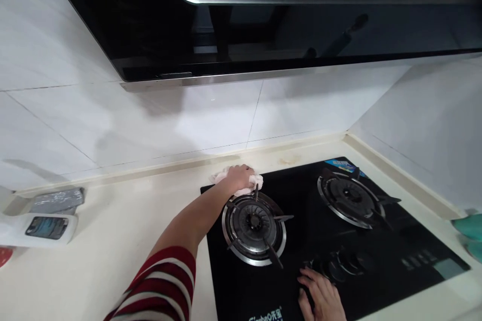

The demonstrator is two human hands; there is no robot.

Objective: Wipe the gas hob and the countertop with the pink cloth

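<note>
My left hand [239, 177] is closed on a crumpled white cloth [256, 182]. The cloth lies at the back left edge of the black gas stove [297, 200], just behind the left burner [254, 223]. My left arm, in a red and white striped sleeve, reaches across the pale counter. Low in the view, my right hand [321, 295] rests on the glass top, fingers a little apart, beside the black control knobs [339, 265]. Nothing shows in its fingers.
A dark range hood [263, 35] overhangs the stove. The right burner [351, 195] has a pan support. At left, a white bottle [33, 228] lies by a grey plastic-wrapped packet [58, 199]. A green object [469, 228] sits at the right edge. White tiles [211, 120] form the wall.
</note>
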